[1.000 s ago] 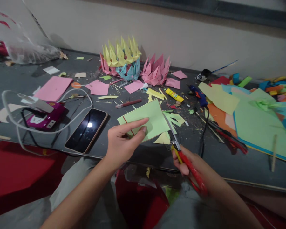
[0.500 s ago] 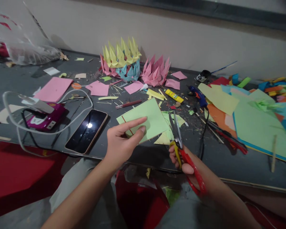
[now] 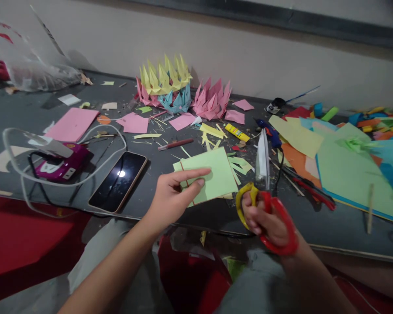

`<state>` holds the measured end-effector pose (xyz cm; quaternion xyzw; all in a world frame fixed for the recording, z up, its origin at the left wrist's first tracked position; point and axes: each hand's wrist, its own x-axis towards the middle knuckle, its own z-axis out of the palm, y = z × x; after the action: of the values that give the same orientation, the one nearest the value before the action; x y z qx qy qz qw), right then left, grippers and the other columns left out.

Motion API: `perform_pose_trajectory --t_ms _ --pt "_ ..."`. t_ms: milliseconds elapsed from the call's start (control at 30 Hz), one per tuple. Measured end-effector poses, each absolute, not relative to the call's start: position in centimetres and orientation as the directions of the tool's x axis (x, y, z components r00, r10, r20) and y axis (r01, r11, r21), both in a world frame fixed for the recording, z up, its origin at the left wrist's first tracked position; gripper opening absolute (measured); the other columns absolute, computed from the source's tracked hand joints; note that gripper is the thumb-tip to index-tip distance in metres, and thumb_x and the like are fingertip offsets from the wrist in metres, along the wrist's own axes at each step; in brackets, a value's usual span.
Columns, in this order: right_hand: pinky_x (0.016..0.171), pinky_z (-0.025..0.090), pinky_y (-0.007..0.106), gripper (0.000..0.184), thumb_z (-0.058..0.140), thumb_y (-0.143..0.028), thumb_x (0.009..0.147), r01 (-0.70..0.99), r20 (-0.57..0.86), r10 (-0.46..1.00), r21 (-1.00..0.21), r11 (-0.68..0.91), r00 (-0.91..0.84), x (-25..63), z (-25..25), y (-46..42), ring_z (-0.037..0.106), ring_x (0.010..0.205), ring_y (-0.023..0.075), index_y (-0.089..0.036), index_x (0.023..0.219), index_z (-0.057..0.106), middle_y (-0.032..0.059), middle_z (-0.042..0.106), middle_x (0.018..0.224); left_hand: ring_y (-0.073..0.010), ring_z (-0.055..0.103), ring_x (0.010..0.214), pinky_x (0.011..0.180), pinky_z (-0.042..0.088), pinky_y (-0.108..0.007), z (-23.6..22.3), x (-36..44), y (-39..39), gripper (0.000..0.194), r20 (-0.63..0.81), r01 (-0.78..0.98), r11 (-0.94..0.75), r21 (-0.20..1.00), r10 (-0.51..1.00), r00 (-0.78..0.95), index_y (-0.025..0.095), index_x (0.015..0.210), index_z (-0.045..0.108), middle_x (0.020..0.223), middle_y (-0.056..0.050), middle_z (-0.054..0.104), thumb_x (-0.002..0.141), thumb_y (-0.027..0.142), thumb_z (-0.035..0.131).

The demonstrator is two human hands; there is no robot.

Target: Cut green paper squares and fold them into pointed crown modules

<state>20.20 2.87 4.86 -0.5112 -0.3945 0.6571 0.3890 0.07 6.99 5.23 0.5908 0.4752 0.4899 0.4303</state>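
Observation:
My left hand (image 3: 177,192) grips a piece of light green paper (image 3: 216,174) with a dark red line near its left end, thumb and index finger lying on top. In my right hand (image 3: 268,220) is a pair of scissors (image 3: 262,168) with red and yellow handles, blades pointing up and away from me, to the right of the paper and apart from it. The blades are blurred. Under and behind the green paper lie green scraps (image 3: 242,168), and yellow strips (image 3: 209,141) lie beyond it.
Paper crowns (image 3: 165,80) in yellow, blue and pink stand near the wall. A phone (image 3: 118,181) and a purple power adapter (image 3: 63,163) with cables sit left. A glue stick (image 3: 237,132), a glue gun (image 3: 270,133) and coloured sheets (image 3: 350,161) lie right.
The scissors have come away from the paper's right edge, moving right and turning upright. The green paper and my left hand have shifted slightly right and toward me.

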Motion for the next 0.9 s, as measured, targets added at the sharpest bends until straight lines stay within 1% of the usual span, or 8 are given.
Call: perform_pose_trajectory --t_ms 100,200,267,367,500,600,733,900 --pt "0.03 0.022 0.022 0.069 0.041 -0.089 0.048 -0.232 -0.377 0.838 -0.842 -0.488 -0.396 20.2 6.1 2.9 0.026 0.029 0.0063 -0.023 0.068 0.042 -0.0075 0.035 0.043 -0.0098 0.051 0.052 0.045 0.039 -0.019 5.4 0.2 7.0 0.02 0.178 0.15 -0.195 0.969 0.977 0.118 0.02 0.09 0.073 0.071 -0.004 0.071 0.074 0.023 0.061" --pt "0.036 0.028 0.025 0.075 0.034 -0.093 0.044 -0.243 -0.33 0.906 -0.887 -0.394 -0.266 19.8 6.3 3.5 0.031 0.038 0.0082 -0.023 0.07 0.044 -0.0041 0.04 0.056 -0.0086 0.047 0.048 0.043 0.037 -0.019 5.3 0.1 7.0 0.022 0.171 0.161 -0.19 0.968 0.977 0.128 0.019 0.092 0.073 0.07 -0.005 0.07 0.075 0.023 0.06" --pt "0.04 0.028 0.026 0.066 0.049 -0.085 0.047 -0.193 -0.223 0.973 -0.954 -0.229 -0.052 19.7 5.7 4.0 0.031 0.043 0.0091 -0.024 0.071 0.043 -0.0044 0.039 0.059 -0.007 0.041 0.044 0.039 0.032 -0.018 5.3 0.0 7.0 0.022 0.135 0.172 -0.169 0.97 0.971 0.195 0.019 0.091 0.073 0.069 -0.004 0.069 0.075 0.021 0.059" --pt "0.045 0.031 0.026 0.048 0.063 -0.066 0.059 -0.13 -0.184 0.982 -0.976 -0.176 0.048 20.0 4.4 4.5 0.038 0.051 0.0116 -0.025 0.076 0.045 -0.0023 0.045 0.066 -0.0064 0.038 0.044 0.039 0.029 -0.018 5.3 0.0 6.8 0.024 0.041 0.175 -0.119 0.977 0.918 0.395 0.018 0.089 0.073 0.066 -0.004 0.068 0.073 0.014 0.055" --pt "0.058 0.04 0.026 0.032 0.069 -0.044 0.067 -0.11 -0.261 0.961 -0.957 -0.27 -0.092 20.4 3.8 4.4 0.048 0.064 0.013 -0.023 0.081 0.049 -0.0004 0.053 0.08 -0.0063 0.036 0.046 0.043 0.03 -0.018 5.4 0.2 6.6 0.029 -0.044 0.204 -0.112 0.972 0.772 0.634 0.015 0.089 0.073 0.059 -0.001 0.063 0.07 0.009 0.051" --pt "0.063 0.041 0.026 0.027 0.069 -0.036 0.068 0.009 -0.285 0.935 -0.957 -0.29 -0.21 20.3 4.3 4.1 0.05 0.068 0.0128 -0.021 0.079 0.049 -0.0017 0.053 0.076 -0.0057 0.032 0.045 0.044 0.029 -0.018 5.3 0.3 6.5 0.032 -0.098 0.246 -0.128 0.961 0.673 0.733 0.015 0.087 0.073 0.056 0.002 0.058 0.067 0.006 0.049" --pt "0.055 0.037 0.023 0.028 0.072 -0.029 0.064 0.165 -0.331 0.914 -0.94 -0.298 -0.235 20.0 4.7 4.0 0.043 0.059 0.0096 -0.021 0.076 0.048 -0.0049 0.048 0.068 -0.0063 0.038 0.048 0.046 0.032 -0.018 5.2 0.0 6.6 0.032 -0.133 0.26 -0.114 0.959 0.63 0.765 0.016 0.084 0.072 0.061 0.001 0.062 0.066 0.005 0.049" --pt "0.055 0.037 0.024 0.028 0.07 -0.032 0.064 0.128 -0.302 0.924 -0.952 -0.279 -0.233 20.0 4.3 3.9 0.042 0.058 0.0099 -0.02 0.074 0.046 -0.005 0.046 0.067 -0.0085 0.049 0.058 0.055 0.038 -0.018 5.4 -0.5 7.2 0.015 -0.081 0.246 -0.078 0.966 0.815 0.574 0.015 0.081 0.07 0.071 -0.001 0.065 0.074 0.017 0.057"
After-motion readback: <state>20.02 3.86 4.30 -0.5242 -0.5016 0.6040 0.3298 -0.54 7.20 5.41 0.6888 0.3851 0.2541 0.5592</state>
